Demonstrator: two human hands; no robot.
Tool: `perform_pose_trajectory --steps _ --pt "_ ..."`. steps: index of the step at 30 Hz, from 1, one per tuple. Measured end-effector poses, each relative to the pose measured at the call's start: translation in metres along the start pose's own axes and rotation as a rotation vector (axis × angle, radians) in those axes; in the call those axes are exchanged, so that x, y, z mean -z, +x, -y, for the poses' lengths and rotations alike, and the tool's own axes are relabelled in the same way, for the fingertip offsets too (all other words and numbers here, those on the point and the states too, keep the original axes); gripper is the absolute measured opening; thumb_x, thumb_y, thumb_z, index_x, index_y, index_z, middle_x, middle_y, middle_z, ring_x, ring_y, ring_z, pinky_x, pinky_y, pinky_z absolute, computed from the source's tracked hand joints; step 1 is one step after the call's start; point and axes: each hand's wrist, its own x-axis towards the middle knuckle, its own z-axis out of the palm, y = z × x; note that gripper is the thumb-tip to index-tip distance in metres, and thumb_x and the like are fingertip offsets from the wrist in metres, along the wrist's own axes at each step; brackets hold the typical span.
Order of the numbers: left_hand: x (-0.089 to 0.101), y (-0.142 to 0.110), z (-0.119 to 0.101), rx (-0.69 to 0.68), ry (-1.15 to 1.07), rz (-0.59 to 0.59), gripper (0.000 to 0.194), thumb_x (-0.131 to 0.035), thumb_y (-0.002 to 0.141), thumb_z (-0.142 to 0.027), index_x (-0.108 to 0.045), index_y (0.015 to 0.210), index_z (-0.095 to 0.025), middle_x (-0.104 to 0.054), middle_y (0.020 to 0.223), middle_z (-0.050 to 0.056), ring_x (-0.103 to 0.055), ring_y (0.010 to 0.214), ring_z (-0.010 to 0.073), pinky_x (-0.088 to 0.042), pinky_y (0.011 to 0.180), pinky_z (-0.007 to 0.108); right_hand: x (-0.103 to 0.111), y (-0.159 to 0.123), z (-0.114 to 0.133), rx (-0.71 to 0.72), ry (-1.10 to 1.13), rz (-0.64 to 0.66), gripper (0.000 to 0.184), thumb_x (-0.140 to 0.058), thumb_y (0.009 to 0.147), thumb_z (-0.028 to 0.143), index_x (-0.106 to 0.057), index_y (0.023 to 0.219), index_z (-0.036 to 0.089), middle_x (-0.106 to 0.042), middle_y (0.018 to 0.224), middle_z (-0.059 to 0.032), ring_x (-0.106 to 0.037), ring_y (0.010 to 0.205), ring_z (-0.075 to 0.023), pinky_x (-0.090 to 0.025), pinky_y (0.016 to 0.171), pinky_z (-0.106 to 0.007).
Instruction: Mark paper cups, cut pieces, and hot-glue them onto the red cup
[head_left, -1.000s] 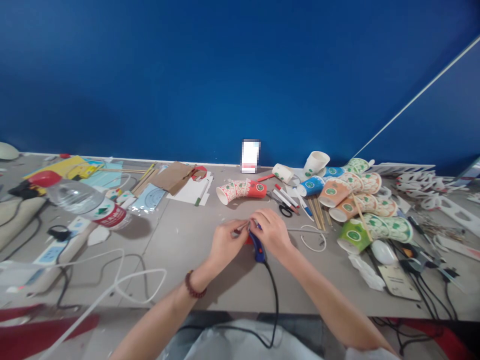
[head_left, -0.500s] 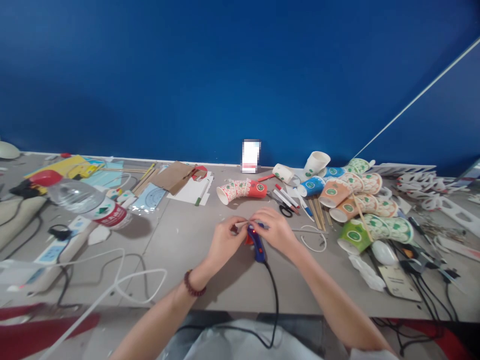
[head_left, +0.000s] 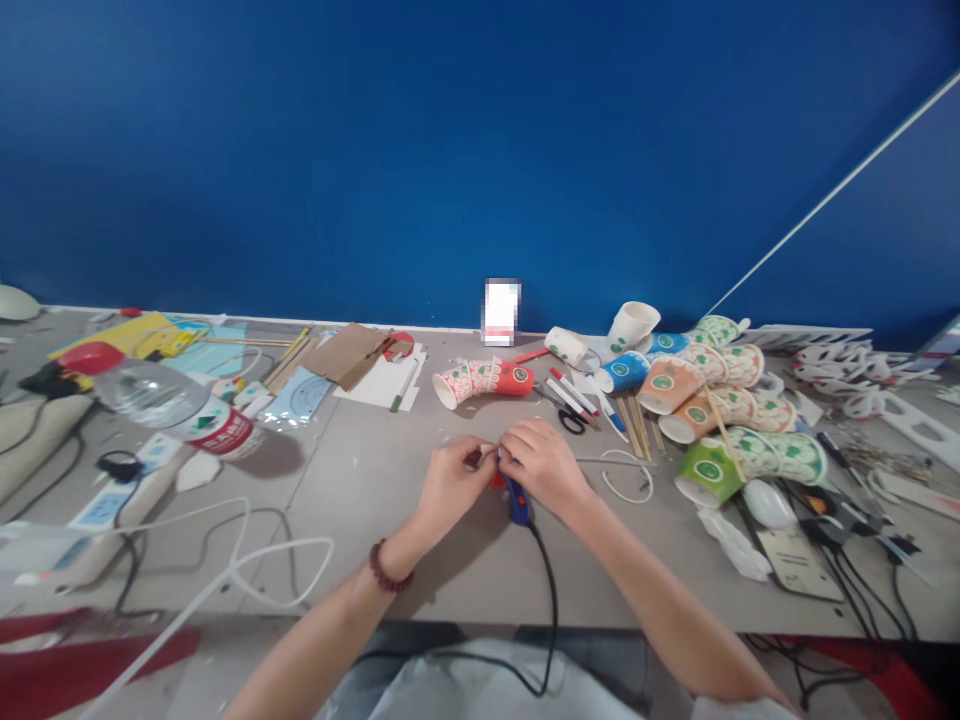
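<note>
My left hand (head_left: 452, 482) and my right hand (head_left: 541, 464) meet at the middle of the grey table (head_left: 375, 480), fingers pinched together on a small thin piece I cannot make out. A blue glue gun (head_left: 517, 502) lies just under my right hand, partly hidden by it, and its black cord (head_left: 553, 600) runs back toward me. My left wrist wears a dark bead bracelet (head_left: 382, 572).
A heap of coloured paper cups (head_left: 712, 400) lies at the right, with pens, wooden sticks and scissors (head_left: 570, 418) beside it. A joined pair of cups (head_left: 484, 380) lies behind my hands. A water bottle (head_left: 176, 410), a power strip and white cables sit at the left.
My right hand moved back over the glue gun, covering its lit red switch, which showed half a second ago. Both hands stay pinched together at the same spot.
</note>
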Motion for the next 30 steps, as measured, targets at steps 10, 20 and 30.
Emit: perform_pose_trajectory --steps 10,20,30 --pt "-0.002 -0.005 -0.004 0.147 -0.205 0.005 0.023 -0.06 0.072 -0.03 -0.06 0.056 -0.014 -0.059 0.055 0.0 -0.051 0.054 0.0107 -0.037 0.051 0.02 0.005 0.002 -0.011 0.02 -0.062 -0.072 0.02 -0.047 0.087 0.009 -0.061 0.075 0.016 -0.068 0.075 -0.0062 -0.061 0.077 -0.0191 -0.043 0.07 -0.033" --pt "-0.003 0.005 0.002 0.312 -0.485 -0.023 0.025 -0.069 0.067 -0.036 -0.07 0.073 -0.012 -0.067 0.067 0.004 -0.056 0.057 0.012 -0.043 0.053 0.021 0.006 0.001 -0.012 -0.143 0.295 -0.091 0.015 -0.054 0.084 0.018 -0.069 0.084 0.022 -0.072 0.084 -0.0045 -0.065 0.082 -0.0185 -0.052 0.079 -0.033" --pt "-0.003 0.005 0.007 0.239 -0.398 -0.014 0.022 -0.066 0.069 -0.034 -0.066 0.067 -0.012 -0.059 0.061 0.001 -0.052 0.058 0.0116 -0.042 0.053 0.021 -0.001 -0.002 -0.009 -0.14 0.233 -0.032 0.015 -0.054 0.088 0.017 -0.069 0.085 0.02 -0.073 0.087 -0.0046 -0.066 0.082 -0.0188 -0.048 0.078 -0.032"
